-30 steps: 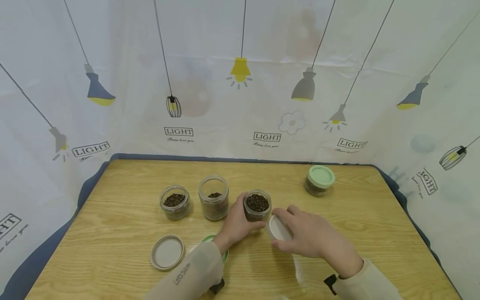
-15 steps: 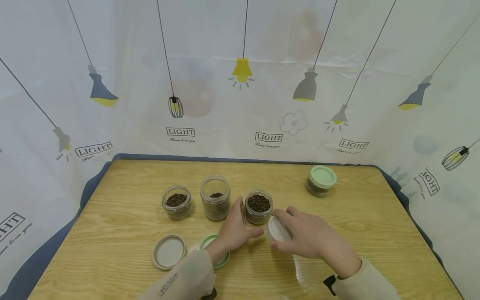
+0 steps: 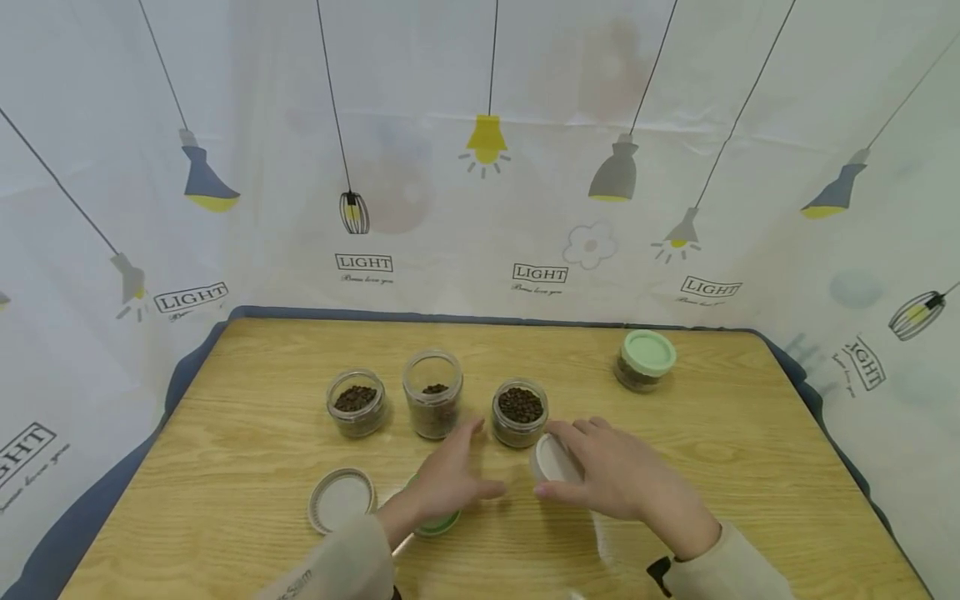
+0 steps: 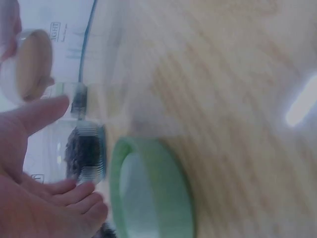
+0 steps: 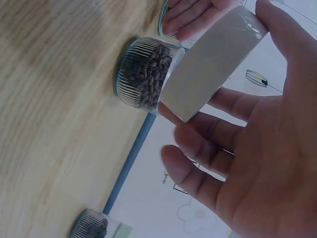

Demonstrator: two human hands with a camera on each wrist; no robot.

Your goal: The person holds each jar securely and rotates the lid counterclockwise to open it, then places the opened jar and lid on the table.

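My right grip [image 3: 622, 471] pinches a pale lid [image 3: 555, 462] by its rim, tilted — probably to keep its edge free — just beside the rightmost open jar [image 3: 516, 435], mid-desk [image 3: 720, 475]. My left grip [image 3: 448, 477] (fingers spread, nothing held) hovers near the green lid [image 4: 171, 193], nearer the front edge, likely leaving room.

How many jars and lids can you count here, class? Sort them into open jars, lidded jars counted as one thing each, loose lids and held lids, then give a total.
Open jars: 3
Lidded jar: 1
Loose lids on the table: 2
Held lid, in the right hand: 1
Total: 7
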